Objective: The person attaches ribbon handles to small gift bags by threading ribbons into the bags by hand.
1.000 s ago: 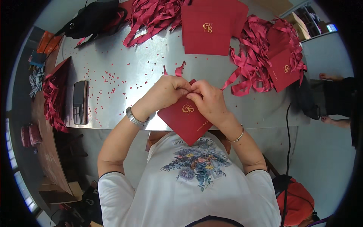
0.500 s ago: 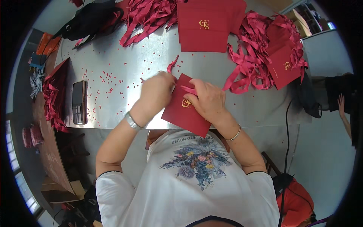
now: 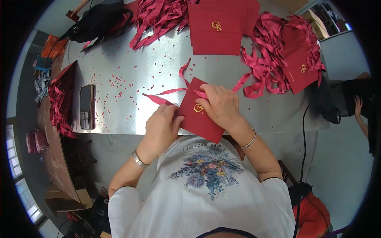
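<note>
A flat red paper bag (image 3: 200, 125) with a gold emblem lies tilted at the table's near edge. Closed over its upper right side, my right hand (image 3: 220, 106) pins the bag and a short piece of red ribbon (image 3: 200, 94). At the bag's left edge, my left hand (image 3: 162, 125) has its thumb and fingers closed on the paper. Loose red ribbon ends (image 3: 158, 99) spread out beyond the left fingers, and another ribbon tail (image 3: 183, 71) curls above the bag. Part of the ribbon is hidden under the right hand.
Farther back lie a stack of red bags (image 3: 216, 41) and a heap of ribbons (image 3: 160, 20). More ribboned bags (image 3: 299, 73) sit at right, others (image 3: 61, 99) at left beside a phone (image 3: 87, 107). Red paper dots (image 3: 117, 85) dot the metal table (image 3: 135, 115). A black backpack (image 3: 101, 22) rests far left.
My left hand has moved down and toward me, from the bag's upper left corner to its left edge. Ribbon ends now show there. The right hand keeps its hold.
</note>
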`<state>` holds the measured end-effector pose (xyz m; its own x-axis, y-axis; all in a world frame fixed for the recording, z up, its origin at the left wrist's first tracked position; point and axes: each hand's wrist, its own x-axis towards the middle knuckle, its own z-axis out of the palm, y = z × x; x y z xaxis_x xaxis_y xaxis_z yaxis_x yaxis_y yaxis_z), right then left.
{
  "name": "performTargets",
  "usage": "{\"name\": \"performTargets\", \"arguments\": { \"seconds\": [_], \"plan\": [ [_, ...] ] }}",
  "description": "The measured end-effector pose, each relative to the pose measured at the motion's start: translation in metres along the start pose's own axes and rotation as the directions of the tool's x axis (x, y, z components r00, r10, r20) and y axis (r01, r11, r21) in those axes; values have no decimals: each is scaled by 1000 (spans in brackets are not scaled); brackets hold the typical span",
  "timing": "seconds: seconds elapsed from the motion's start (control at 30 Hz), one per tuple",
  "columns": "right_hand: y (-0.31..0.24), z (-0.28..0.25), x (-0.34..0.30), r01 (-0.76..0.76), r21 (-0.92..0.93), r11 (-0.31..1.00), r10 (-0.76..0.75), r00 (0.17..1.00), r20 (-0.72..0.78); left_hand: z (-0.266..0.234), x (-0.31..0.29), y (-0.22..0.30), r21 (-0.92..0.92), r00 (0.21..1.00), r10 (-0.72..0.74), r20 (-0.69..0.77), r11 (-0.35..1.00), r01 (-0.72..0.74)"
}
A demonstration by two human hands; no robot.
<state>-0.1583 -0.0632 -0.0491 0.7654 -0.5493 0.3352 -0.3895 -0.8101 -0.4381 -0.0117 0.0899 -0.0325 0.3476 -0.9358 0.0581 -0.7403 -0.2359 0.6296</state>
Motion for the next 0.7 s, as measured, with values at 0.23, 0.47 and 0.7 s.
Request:
{"name": "performTargets", "arguments": {
  "seconds": [0.23, 0.47, 0.7],
  "plan": [
    [16, -28, -1, 143, -109, 984, -132, 986, 101, 17, -9, -1, -50, 983, -119, -139, 992, 113],
    [84, -82, -13, 51, -116, 992, -44, 997, 62, -9, 25, -19, -190, 951, -264, -158, 954, 233],
    [60, -104, -51, -364, 702, 612, 315, 926, 206, -11, 33, -21, -243, 973, -161, -166, 963, 118]
  ]
}}
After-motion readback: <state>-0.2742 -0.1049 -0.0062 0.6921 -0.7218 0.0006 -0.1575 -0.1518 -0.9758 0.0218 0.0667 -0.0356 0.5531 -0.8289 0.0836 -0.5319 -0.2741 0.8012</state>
